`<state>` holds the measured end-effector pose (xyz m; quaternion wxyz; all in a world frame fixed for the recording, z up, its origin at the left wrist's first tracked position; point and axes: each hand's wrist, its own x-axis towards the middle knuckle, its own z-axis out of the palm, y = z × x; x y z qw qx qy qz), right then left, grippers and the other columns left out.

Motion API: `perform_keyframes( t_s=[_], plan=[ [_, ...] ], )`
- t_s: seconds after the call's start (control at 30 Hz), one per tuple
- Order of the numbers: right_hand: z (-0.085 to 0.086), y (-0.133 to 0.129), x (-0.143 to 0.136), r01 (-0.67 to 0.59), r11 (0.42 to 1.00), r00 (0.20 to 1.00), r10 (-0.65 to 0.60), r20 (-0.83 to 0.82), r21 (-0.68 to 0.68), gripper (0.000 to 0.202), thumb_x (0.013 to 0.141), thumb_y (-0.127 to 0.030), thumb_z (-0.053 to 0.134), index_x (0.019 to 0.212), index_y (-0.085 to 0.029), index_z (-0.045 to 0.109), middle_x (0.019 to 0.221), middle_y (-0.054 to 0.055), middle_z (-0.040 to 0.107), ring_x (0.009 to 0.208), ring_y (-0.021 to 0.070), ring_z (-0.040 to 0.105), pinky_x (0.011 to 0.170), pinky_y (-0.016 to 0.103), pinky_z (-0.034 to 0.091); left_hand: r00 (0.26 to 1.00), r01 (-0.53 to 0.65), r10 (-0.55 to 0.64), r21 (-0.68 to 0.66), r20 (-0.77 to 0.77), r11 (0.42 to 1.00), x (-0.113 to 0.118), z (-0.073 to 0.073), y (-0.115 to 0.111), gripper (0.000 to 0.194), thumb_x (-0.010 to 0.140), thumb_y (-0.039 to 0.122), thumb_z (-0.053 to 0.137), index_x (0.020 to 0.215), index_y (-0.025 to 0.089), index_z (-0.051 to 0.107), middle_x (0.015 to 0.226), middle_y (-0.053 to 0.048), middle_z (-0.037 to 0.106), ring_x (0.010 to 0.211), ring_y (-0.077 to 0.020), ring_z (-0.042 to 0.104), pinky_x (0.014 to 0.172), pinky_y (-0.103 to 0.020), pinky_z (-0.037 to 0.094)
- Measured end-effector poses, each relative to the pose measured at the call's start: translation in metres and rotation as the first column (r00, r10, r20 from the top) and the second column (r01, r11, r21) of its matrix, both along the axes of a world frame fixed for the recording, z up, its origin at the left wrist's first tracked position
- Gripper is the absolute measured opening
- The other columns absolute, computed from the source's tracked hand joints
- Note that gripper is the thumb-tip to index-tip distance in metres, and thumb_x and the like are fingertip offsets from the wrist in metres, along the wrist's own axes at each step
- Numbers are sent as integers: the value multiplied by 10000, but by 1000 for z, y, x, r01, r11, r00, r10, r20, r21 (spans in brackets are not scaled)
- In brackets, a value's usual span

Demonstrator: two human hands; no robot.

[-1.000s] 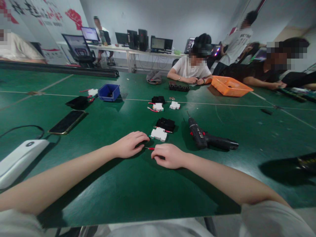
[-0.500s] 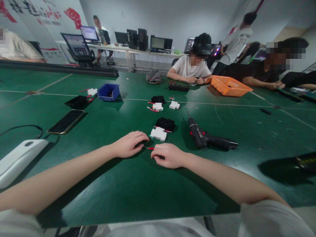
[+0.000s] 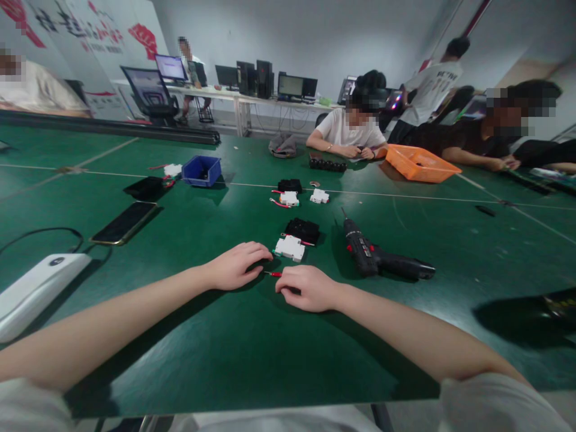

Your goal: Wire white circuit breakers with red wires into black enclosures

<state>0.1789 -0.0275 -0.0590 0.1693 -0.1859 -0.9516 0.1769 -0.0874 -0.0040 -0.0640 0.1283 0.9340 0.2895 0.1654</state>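
My right hand [image 3: 308, 289] is closed, fingertips pinched on a thin red piece with a metal tip [image 3: 275, 274]. It looks like a wire end, though most is hidden in the hand. The tip points left toward my left hand [image 3: 238, 266], which rests on the table with its fingers stretched out and thumb apart. Just beyond both hands lies a white circuit breaker [image 3: 290, 247], with a bit of green at its left end. A black plastic part [image 3: 303, 230] sits right behind it, and a red wire [image 3: 307, 243] runs beside them.
A black cordless drill [image 3: 371, 258] lies to the right. Farther back are another breaker [image 3: 288, 198], a white module [image 3: 319, 196], a blue bin [image 3: 201, 171] and an orange basket [image 3: 420, 163]. On the left are a phone [image 3: 125, 223] and a white device [image 3: 40, 294]. Several people sit around.
The view has shifted slightly, so everything appears a little lower. Both hands keep nearly the same pose, and the red piece stays in my right hand.
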Motion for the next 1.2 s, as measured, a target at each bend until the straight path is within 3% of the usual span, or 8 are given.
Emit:
perform_keyframes(
  t_s=[0.77, 1.07, 1.2],
  plan=[
    [1, -1, 1, 2, 1000, 1000, -2, 8, 4, 155, 936, -164, 550, 992, -183, 693, 921, 52, 695, 811, 167, 635, 738, 274, 473, 1000, 5, -5, -3, 11, 1000, 1, 2, 0, 344, 960, 190, 495, 1296, 221, 561, 1276, -105, 623, 1198, -241, 579, 1031, -406, 472],
    [0, -1, 0, -1, 1000, 1000, 0, 7, 19, 147, 925, -154, 555, 984, -183, 686, 906, 49, 688, 810, 167, 635, 737, 272, 469, 1000, -21, 21, -33, 19, 999, 1, 2, -1, 220, 941, 184, 506, 1156, 208, 542, 1185, -92, 631, 1122, -227, 596, 984, -387, 476],
    [1, -1, 0, -1, 1000, 1000, 1, 0, 20, 144, 928, -156, 554, 977, -184, 686, 899, 49, 689, 803, 166, 633, 733, 270, 468, 998, -42, 44, -51, 36, 998, 2, 3, -2, 78, 928, 187, 514, 1000, 205, 489, 1177, -97, 626, 1079, -223, 601, 945, -391, 481]
  ],
)
